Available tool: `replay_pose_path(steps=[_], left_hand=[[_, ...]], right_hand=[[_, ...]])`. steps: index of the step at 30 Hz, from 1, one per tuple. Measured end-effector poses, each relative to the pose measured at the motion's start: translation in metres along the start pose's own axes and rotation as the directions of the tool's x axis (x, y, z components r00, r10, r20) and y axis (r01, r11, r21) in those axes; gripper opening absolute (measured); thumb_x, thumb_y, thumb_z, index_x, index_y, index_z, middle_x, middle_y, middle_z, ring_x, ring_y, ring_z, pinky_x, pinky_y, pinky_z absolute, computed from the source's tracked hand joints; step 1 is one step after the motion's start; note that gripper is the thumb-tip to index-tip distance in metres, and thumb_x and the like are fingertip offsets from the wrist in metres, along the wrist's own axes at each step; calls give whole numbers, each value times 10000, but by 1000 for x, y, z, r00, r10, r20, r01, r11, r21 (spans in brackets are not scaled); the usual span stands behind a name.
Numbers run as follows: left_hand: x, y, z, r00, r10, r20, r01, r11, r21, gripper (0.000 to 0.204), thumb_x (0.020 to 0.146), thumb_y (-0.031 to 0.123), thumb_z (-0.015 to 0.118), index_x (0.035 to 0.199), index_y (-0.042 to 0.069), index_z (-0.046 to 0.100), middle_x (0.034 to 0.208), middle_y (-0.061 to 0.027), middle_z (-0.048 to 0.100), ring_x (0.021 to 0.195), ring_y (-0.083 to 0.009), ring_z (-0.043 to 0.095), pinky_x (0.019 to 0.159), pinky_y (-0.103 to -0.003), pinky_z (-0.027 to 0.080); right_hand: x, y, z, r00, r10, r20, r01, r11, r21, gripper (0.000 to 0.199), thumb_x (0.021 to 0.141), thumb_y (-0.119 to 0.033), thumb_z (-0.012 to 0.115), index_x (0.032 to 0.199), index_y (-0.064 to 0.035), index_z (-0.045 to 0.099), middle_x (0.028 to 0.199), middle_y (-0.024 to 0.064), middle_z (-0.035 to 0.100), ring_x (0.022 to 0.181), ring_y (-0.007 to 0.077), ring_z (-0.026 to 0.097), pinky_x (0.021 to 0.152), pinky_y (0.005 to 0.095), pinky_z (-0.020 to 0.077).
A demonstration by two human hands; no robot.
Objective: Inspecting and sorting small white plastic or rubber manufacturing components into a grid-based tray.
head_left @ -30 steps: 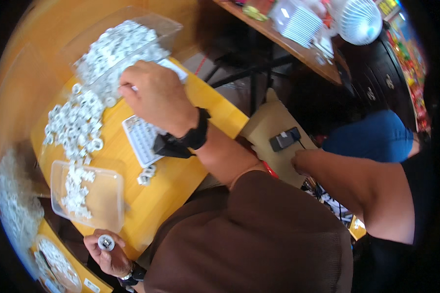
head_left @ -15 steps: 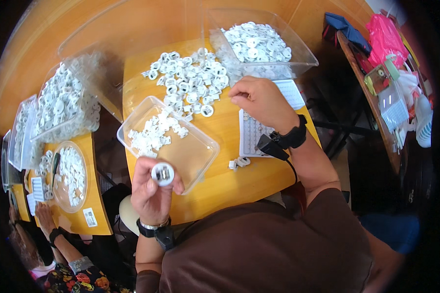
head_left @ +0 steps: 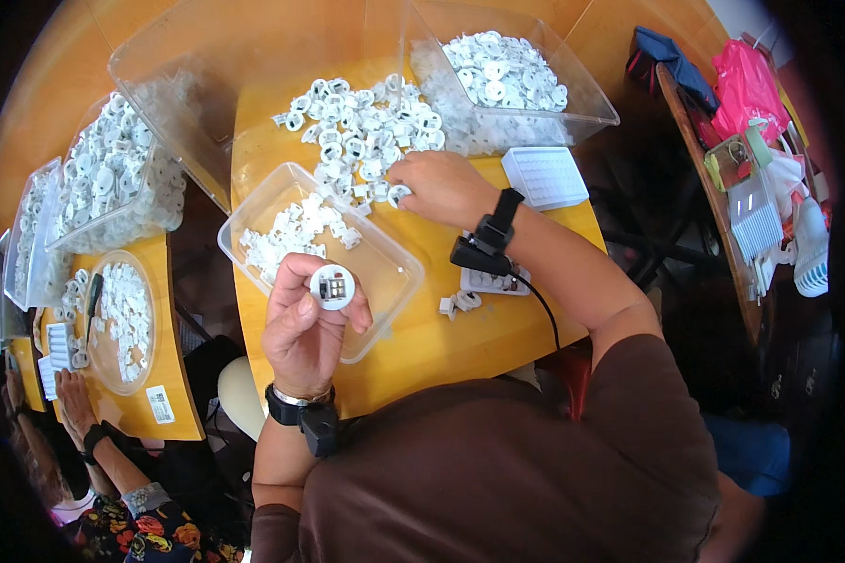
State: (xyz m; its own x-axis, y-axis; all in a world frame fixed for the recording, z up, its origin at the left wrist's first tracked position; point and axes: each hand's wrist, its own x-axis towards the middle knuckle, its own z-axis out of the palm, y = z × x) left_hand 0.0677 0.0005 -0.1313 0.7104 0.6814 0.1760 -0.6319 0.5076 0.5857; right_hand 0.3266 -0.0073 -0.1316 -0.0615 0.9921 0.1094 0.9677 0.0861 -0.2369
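My left hand [head_left: 305, 324], raised over the near part of a clear plastic tub [head_left: 411, 281], pinches a round white plastic part [head_left: 332, 287]. The part's hollow side, with dark and metallic pieces inside, faces up. At the near right edge of a loose pile of similar white parts [head_left: 352, 131], my right hand [head_left: 446, 188] has its fingers curled down onto another round white part [head_left: 399, 194] on the table. Its fingertips are partly hidden. Small white pieces [head_left: 286, 235] lie heaped in the tub.
A clear bin [head_left: 573, 117] full of white parts stands at the back right, near a white gridded tray [head_left: 545, 178]. Another tray [head_left: 493, 281] sits under my right forearm. A few white pieces [head_left: 458, 302] lie beside it. At left, a co-worker's hand [head_left: 73, 399] rests near a round tray [head_left: 122, 385].
My right hand has moved left from above the gridded trays to a round part at the pile's edge. My left hand still holds its part, slightly higher in view.
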Motion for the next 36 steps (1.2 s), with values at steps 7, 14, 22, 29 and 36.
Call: replay_pose_path(steps=[7,14,22,29,36], left_hand=[[0,-4,-3,999,19,-32,-18,999,32,313,875,239,597,1041,7,467,825,-203,572,668,-248,589,569,-302,497],[0,-5,-10,999,-32,-4,31,998,-47,291,874,226,591,1050,20,486,848,-199,625,704,-260,637,645,-317,516],[3,-7,-11,999,-36,-2,35,996,-80,295,870,223,586,1064,24,488,832,-199,609,688,-255,617,640,-319,503],[3,-6,-11,1000,-17,-19,16,997,-72,308,867,222,582,1078,19,486,827,-193,600,691,-258,612,617,-320,501],[2,-5,-11,999,-25,-29,22,995,-92,296,871,209,577,1078,17,487,837,-197,603,686,-259,613,626,-320,505]], right_hand=[[-2,4,2,997,61,54,-61,998,-4,122,757,-145,617,819,-48,658,762,158,643,740,339,624,668,447,478],[-29,-8,-8,985,92,146,-109,987,116,163,782,-134,576,848,-42,694,794,161,663,754,342,629,683,427,486],[-51,0,-26,996,77,-54,-71,991,118,169,822,-134,584,905,-33,690,871,162,663,776,311,635,703,384,496],[-96,5,-67,941,330,-78,-309,928,207,171,832,-107,617,946,7,675,852,131,663,766,246,639,677,314,487],[-121,5,-49,905,411,-107,-366,884,292,167,793,-93,646,920,9,681,819,128,647,730,239,632,661,317,480]])
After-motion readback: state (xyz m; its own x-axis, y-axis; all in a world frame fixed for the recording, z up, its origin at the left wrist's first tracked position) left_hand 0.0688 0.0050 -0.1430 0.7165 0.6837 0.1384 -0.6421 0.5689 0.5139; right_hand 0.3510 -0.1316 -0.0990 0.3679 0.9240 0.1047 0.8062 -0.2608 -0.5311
